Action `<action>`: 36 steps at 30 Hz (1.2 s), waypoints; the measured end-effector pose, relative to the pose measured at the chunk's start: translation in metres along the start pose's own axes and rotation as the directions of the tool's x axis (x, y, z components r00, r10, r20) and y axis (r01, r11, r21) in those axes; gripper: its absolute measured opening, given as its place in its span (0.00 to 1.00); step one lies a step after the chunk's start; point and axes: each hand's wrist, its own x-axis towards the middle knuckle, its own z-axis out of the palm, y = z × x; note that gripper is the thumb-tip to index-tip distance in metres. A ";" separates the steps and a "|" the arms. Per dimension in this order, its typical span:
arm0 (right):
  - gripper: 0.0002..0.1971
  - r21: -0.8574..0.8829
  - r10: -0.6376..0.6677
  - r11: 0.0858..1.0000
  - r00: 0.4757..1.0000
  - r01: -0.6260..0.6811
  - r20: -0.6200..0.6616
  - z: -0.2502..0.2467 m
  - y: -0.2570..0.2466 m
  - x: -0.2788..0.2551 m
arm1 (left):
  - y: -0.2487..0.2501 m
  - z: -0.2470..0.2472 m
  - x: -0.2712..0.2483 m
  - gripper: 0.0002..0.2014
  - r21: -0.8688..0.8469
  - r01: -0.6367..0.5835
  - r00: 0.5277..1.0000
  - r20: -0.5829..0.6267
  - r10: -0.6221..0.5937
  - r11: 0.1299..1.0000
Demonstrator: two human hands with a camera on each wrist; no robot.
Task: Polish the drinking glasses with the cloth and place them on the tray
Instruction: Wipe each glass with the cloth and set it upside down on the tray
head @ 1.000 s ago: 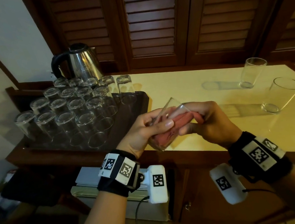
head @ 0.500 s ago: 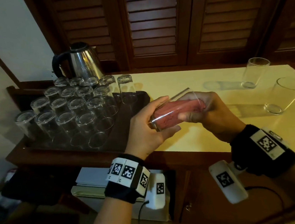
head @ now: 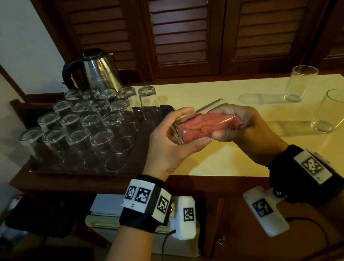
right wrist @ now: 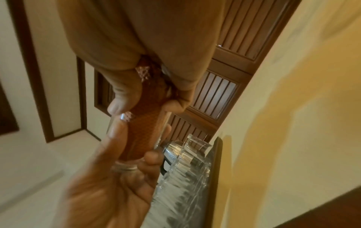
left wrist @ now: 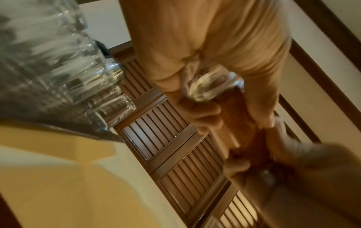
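Note:
A clear drinking glass (head: pixel 218 106) lies nearly level in the air in front of me, stuffed with a pink cloth (head: pixel 201 126). My left hand (head: pixel 180 133) grips its thick base (left wrist: pixel 209 86), thumb below and fingers above. My right hand (head: pixel 231 127) pinches the cloth (right wrist: pixel 144 123) at the glass's mouth, with fingers curled round it (right wrist: pixel 148 106). The dark tray (head: pixel 145 148) sits to the left and carries several upturned glasses (head: pixel 92 122). Two more glasses (head: pixel 300 84) (head: pixel 337 112) stand upright on the cream tabletop at the right.
A steel kettle (head: pixel 96 72) stands behind the tray. Wooden louvred doors (head: pixel 180 27) close off the back. The cream tabletop (head: pixel 216 94) lies between the tray and the two upright glasses. A dark wooden edge (head: pixel 216 179) runs along the front, with a cupboard below.
Both hands have lifted and swung the glass from a steep downward tilt to nearly level. The cloth has stayed inside it, and the left hand has rolled round the base.

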 end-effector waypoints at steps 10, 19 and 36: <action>0.15 -0.014 0.063 0.998 0.998 -0.063 0.022 0.000 -0.001 0.006 | 0.002 -0.007 0.002 0.36 0.094 -0.013 1.000 -0.020 0.015 0.995; 0.14 -0.081 -0.066 0.994 0.998 0.067 0.015 0.008 -0.002 0.007 | 0.007 -0.006 0.005 0.29 -0.263 0.165 0.985 -0.009 -0.173 0.951; 0.20 0.248 0.256 0.937 0.967 -0.247 -0.006 0.022 0.017 0.003 | -0.004 -0.019 0.005 0.33 0.031 0.025 0.996 -0.088 -0.022 0.999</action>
